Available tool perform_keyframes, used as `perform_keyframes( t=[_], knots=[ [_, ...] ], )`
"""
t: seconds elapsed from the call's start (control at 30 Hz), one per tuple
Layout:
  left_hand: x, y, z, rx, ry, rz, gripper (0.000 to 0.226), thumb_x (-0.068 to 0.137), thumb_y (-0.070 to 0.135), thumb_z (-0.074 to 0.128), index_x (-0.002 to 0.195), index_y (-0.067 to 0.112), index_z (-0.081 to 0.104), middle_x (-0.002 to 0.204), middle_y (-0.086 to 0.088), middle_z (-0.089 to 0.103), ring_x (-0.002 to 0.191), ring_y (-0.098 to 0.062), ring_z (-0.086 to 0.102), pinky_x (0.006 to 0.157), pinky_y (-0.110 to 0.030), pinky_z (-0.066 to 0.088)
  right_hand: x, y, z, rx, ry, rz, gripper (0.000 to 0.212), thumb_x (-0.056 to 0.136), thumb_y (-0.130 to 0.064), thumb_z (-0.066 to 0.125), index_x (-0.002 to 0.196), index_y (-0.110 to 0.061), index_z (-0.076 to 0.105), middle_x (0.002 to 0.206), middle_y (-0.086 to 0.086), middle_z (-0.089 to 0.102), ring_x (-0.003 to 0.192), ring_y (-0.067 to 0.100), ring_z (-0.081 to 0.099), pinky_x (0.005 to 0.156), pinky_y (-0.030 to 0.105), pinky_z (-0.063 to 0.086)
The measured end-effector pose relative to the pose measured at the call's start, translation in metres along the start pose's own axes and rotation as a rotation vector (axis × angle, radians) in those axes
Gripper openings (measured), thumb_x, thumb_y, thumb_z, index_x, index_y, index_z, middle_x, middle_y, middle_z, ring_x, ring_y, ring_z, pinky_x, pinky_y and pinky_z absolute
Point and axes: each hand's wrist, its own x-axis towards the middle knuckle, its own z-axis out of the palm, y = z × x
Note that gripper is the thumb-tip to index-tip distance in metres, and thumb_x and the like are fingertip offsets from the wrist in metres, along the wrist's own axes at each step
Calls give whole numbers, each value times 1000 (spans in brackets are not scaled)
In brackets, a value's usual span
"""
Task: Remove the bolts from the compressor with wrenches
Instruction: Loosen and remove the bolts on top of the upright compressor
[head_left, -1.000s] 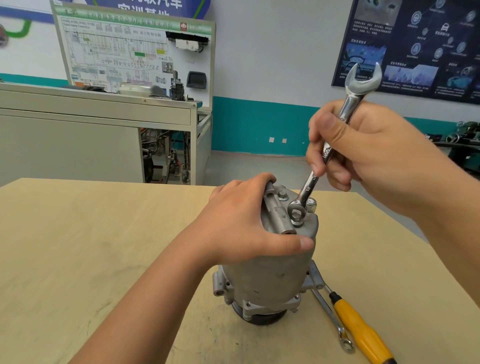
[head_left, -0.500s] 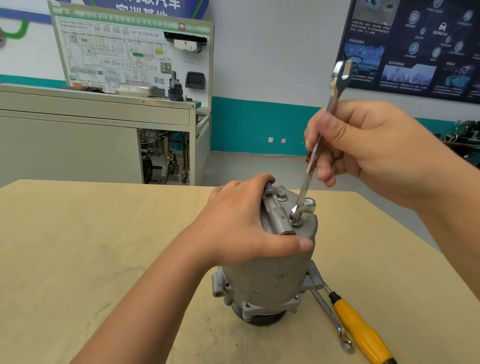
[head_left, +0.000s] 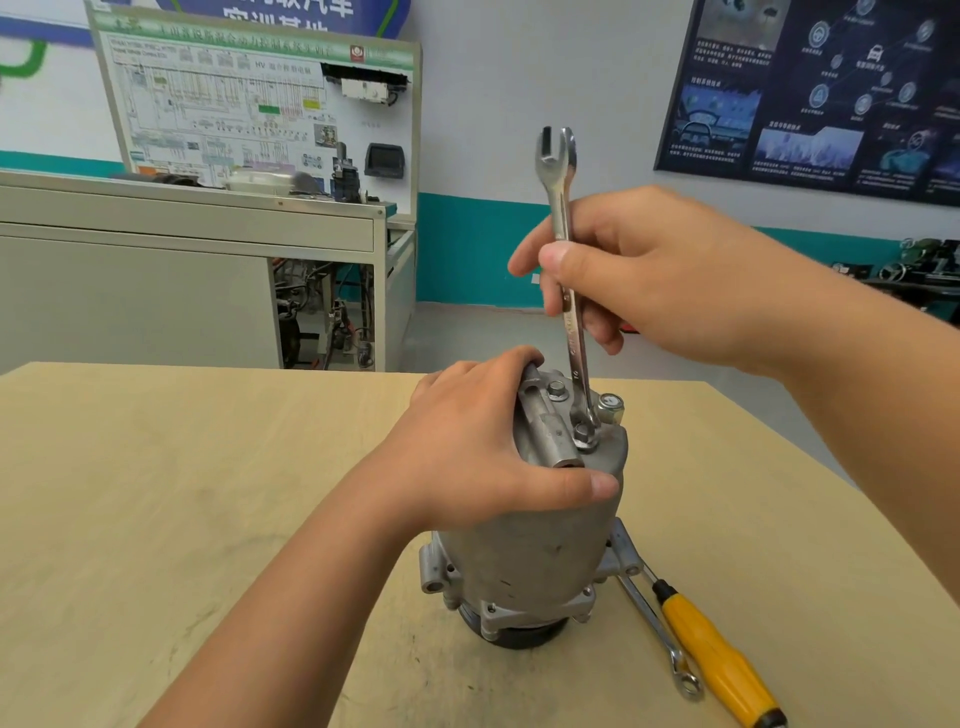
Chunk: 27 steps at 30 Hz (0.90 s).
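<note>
room: pale wall (head_left: 519, 78) with a teal band (head_left: 467, 249) along its foot; grey floor beyond the table's far edge.
table (head_left: 156, 519): light wooden top, matt, with faint grey scuffs near the compressor's base.
cabinet (head_left: 156, 270): grey metal, past the table's far-left edge; an open bay at its right end shows wiring and parts.
training board (head_left: 234, 104): stands on the cabinet, white with a wiring diagram and a green header strip.
poster (head_left: 831, 88): dark blue, on the wall at upper right; its text is too small to read.
compressor (head_left: 524, 556): stands on end on the right half of the table, dark pulley end down. Dull grey cast-metal cylinder, with lugged mounting ears round the bottom flange and a raised bar across the top.
left hand (head_left: 467, 452): grips the compressor's top from the left, fingers curled over the far rim, thumb stretched across the front.
right hand (head_left: 654, 280): raised above the compressor, pinching the wrench shaft between thumb and curled fingers.
combination wrench (head_left: 577, 358): bright steel, nearly upright, open end up; its lower end meets the near bolt.
screwdriver (head_left: 711, 660): yellow handle, black collar, lying near the table's right edge, just beside the second wrench.
second wrench (head_left: 649, 618): slim, flat on the table, running out from the compressor's base.
cap (head_left: 610, 405): small, silvery, on the top's right rim.
near bolt (head_left: 583, 431): hex head, seated in the top.
far bolt (head_left: 557, 388): hex head with washer, seated just beyond.
</note>
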Motion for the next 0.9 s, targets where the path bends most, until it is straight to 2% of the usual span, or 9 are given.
perform_keyframes(
  t=[0.1,0.27,0.37,0.53,0.67,0.77,0.9],
  knots=[
    [1,0,0,-13,1,1,108,43,86,43,136,33,33,118,15,49,111,-12,45,98,-40,39,-6,-3,-4,-1,-4,-35,19,98,-18,44,95,-16,63,73,-4,67,49,3,54,51,19,47],
    [0,1,0,3,11,5,106,42,86,42,134,33,34,107,19,43,107,-10,43,95,-36,38,-21,-6,-6,135,38,-92,16,95,-10,49,86,-7,62,77,2,71,46,14,62,46,24,53],
    [-1,1,-1,7,13,7,106,41,87,41,133,32,36,106,18,43,105,-11,42,94,-36,38,-26,-6,-3,175,38,-105,16,95,-8,48,84,-8,60,76,5,70,50,18,65,49,29,57],
    [-1,1,-1,-8,3,13,107,43,86,42,135,32,34,115,16,47,109,-12,43,99,-39,38,-30,-3,-3,211,29,-119,18,95,-5,47,83,-6,60,75,6,71,54,18,66,53,29,58],
    [-1,1,0,-8,7,3,102,48,83,52,135,32,34,113,15,48,108,-12,44,98,-40,38,-39,4,-5,241,30,-155,23,91,-25,44,80,-11,58,74,5,68,58,14,62,56,23,53],
    [-1,1,1,6,13,-4,102,50,80,53,137,32,30,106,19,38,102,-6,37,97,-34,35,-48,13,-4,264,84,-202,32,88,-42,42,75,-17,57,73,3,65,58,11,56,57,22,48],
    [-1,-1,2,23,12,-6,104,50,82,51,138,33,28,107,21,34,100,-4,31,95,-32,31,-57,32,-4,407,166,-260,30,91,-40,39,81,-19,58,77,5,66,59,12,54,54,19,44]
  ],
)
